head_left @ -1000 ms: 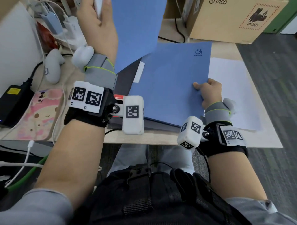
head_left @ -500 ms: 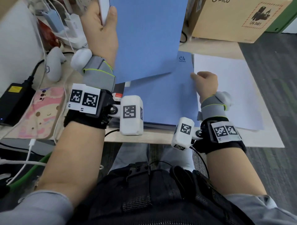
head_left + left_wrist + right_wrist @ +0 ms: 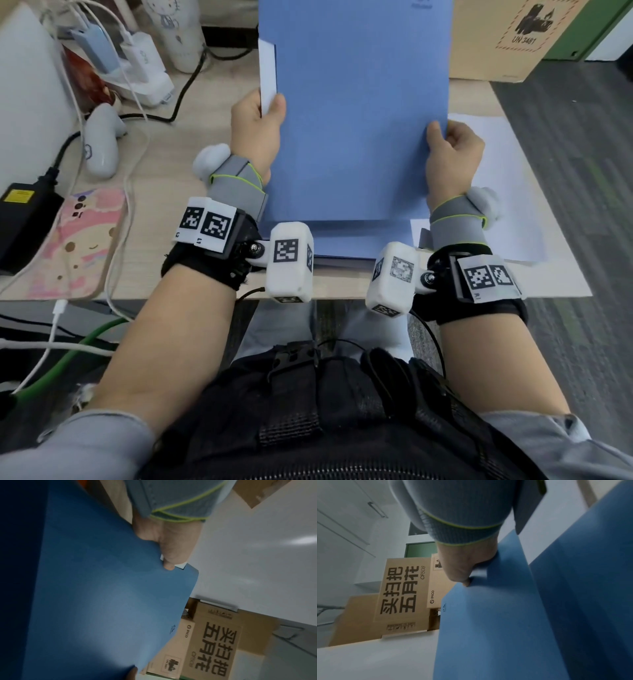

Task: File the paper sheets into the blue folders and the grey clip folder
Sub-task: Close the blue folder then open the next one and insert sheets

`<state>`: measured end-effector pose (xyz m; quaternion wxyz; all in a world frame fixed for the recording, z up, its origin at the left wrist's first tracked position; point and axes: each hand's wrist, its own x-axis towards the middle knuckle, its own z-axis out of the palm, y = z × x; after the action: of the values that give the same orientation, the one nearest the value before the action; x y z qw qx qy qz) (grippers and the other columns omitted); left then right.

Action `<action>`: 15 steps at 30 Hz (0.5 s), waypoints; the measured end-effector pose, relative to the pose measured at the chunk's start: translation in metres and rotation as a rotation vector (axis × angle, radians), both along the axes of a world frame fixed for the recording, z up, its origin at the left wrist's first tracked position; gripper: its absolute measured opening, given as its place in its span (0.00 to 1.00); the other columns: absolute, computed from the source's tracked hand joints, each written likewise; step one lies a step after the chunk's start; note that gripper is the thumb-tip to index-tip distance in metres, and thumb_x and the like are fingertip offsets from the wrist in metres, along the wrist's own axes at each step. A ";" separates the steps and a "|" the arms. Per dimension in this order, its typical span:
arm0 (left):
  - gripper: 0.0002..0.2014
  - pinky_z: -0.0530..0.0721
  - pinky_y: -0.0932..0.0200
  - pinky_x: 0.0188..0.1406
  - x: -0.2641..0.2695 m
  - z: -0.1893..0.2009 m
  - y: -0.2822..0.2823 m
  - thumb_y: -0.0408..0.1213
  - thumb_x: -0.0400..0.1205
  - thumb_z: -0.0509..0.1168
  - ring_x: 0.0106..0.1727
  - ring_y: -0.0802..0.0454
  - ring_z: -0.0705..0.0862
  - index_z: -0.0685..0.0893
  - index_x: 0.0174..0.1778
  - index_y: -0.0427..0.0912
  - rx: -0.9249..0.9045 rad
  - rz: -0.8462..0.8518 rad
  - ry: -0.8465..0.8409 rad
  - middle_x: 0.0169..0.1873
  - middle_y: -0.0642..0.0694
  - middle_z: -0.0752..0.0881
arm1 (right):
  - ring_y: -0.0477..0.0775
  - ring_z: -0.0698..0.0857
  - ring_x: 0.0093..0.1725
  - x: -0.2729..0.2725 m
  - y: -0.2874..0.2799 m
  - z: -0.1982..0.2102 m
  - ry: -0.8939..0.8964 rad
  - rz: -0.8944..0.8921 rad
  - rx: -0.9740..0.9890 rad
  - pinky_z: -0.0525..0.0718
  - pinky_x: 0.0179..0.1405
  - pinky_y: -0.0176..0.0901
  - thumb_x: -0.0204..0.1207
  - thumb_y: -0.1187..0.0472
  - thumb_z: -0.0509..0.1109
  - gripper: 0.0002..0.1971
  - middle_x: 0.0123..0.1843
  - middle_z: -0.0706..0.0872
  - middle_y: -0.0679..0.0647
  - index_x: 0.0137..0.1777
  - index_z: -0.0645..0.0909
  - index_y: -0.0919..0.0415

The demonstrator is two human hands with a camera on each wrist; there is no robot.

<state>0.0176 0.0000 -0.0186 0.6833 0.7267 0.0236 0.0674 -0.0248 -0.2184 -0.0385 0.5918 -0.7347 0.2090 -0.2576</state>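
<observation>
I hold a blue folder (image 3: 352, 113) raised over the desk, tilted up toward me. My left hand (image 3: 260, 130) grips its left edge, thumb in front, where a white paper sheet (image 3: 268, 72) sticks out. My right hand (image 3: 445, 144) grips its right edge. In the left wrist view my left hand (image 3: 169, 555) pinches the blue folder (image 3: 102, 601) over a white paper corner. In the right wrist view my right hand (image 3: 462, 572) holds the folder's edge (image 3: 488, 615). A second blue folder (image 3: 359, 240) lies flat on the desk below, with a dark edge under it. Loose white sheets (image 3: 500, 192) lie to the right.
A cardboard box (image 3: 507, 37) stands at the back right. On the left are a pink-cased phone (image 3: 78, 243), a black power adapter (image 3: 24, 222), a white controller (image 3: 101, 147), and chargers with cables (image 3: 137, 68). The desk's front edge (image 3: 342, 289) runs just before my wrists.
My left hand has swung the raised blue folder to the middle, in front of me. My right hand left the flat folder and took hold of the raised folder's right edge.
</observation>
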 end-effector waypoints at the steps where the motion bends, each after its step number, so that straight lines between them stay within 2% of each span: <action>1: 0.13 0.61 0.66 0.26 0.000 -0.006 -0.002 0.35 0.81 0.59 0.26 0.58 0.61 0.68 0.31 0.45 0.034 -0.002 0.021 0.27 0.51 0.65 | 0.52 0.65 0.34 -0.002 -0.001 -0.003 0.025 -0.014 -0.009 0.67 0.36 0.41 0.68 0.55 0.64 0.10 0.28 0.68 0.49 0.31 0.73 0.61; 3: 0.16 0.60 0.68 0.23 0.001 -0.015 -0.002 0.33 0.82 0.58 0.25 0.59 0.60 0.66 0.28 0.46 0.104 -0.015 0.059 0.27 0.52 0.64 | 0.54 0.62 0.35 -0.005 -0.003 -0.010 0.074 -0.039 -0.026 0.64 0.35 0.42 0.65 0.56 0.63 0.09 0.27 0.65 0.50 0.28 0.67 0.55; 6: 0.19 0.62 0.67 0.23 0.000 -0.017 -0.002 0.31 0.83 0.58 0.25 0.58 0.63 0.64 0.25 0.45 0.199 -0.073 0.120 0.25 0.50 0.65 | 0.55 0.60 0.35 -0.008 -0.007 -0.018 0.146 -0.100 -0.036 0.59 0.33 0.43 0.61 0.58 0.61 0.09 0.27 0.61 0.53 0.25 0.64 0.56; 8: 0.19 0.63 0.65 0.23 0.001 -0.016 0.002 0.31 0.83 0.59 0.27 0.55 0.64 0.65 0.25 0.44 0.220 -0.118 0.152 0.26 0.49 0.67 | 0.54 0.57 0.34 -0.009 -0.011 -0.022 0.174 -0.096 -0.019 0.56 0.31 0.43 0.62 0.61 0.62 0.15 0.26 0.58 0.52 0.23 0.58 0.55; 12: 0.07 0.70 0.64 0.26 0.000 -0.015 0.009 0.34 0.83 0.60 0.32 0.49 0.70 0.75 0.39 0.39 0.220 -0.218 0.240 0.35 0.42 0.73 | 0.54 0.56 0.32 -0.010 -0.018 -0.028 0.193 -0.099 0.003 0.56 0.29 0.41 0.69 0.67 0.64 0.20 0.25 0.59 0.51 0.22 0.58 0.54; 15: 0.04 0.79 0.59 0.32 -0.001 -0.016 0.010 0.34 0.83 0.60 0.37 0.46 0.75 0.77 0.44 0.38 0.239 -0.227 0.245 0.40 0.41 0.75 | 0.53 0.57 0.32 -0.011 -0.019 -0.031 0.205 -0.106 0.020 0.58 0.30 0.42 0.70 0.67 0.65 0.20 0.26 0.59 0.51 0.23 0.59 0.54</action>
<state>0.0163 0.0100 -0.0349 0.5876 0.8032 0.0163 -0.0966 -0.0358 -0.2377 -0.0697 0.5600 -0.7392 0.3097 -0.2100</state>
